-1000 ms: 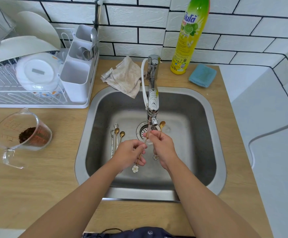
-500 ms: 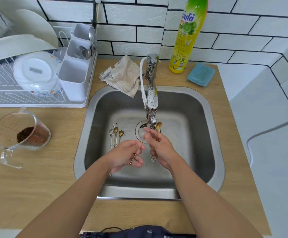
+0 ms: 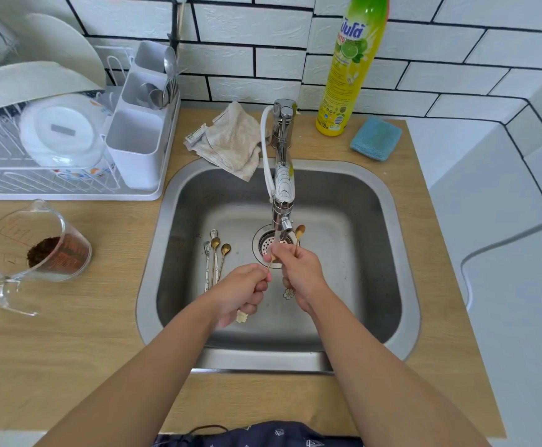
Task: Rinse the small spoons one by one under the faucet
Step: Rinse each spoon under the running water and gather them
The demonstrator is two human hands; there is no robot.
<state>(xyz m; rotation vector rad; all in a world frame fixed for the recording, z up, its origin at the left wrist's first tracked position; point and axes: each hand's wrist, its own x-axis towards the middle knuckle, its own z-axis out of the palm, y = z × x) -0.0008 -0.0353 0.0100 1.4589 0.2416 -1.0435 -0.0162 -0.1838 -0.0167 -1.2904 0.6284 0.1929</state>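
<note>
Below the faucet (image 3: pixel 283 188) at frame centre, the left hand (image 3: pixel 243 290) pinches a gold spoon (image 3: pixel 270 264) by its stem, probably so its bowl reaches the stream, where the right hand (image 3: pixel 298 272) rubs it while gripping a second spoon (image 3: pixel 299 233). Four spoons (image 3: pixel 215 256) wait left of both hands on the sink (image 3: pixel 376 253) floor.

Both forearms are bare from the bottom edge of the view to the wrists, with no sleeves, watch or rings showing on the left hand (image 3: pixel 242 290) or the right hand (image 3: pixel 300 274). At the bottom edge sits a dark navy garment (image 3: pixel 263 435) with a small pale print, possibly tiny geometric motifs.
</note>
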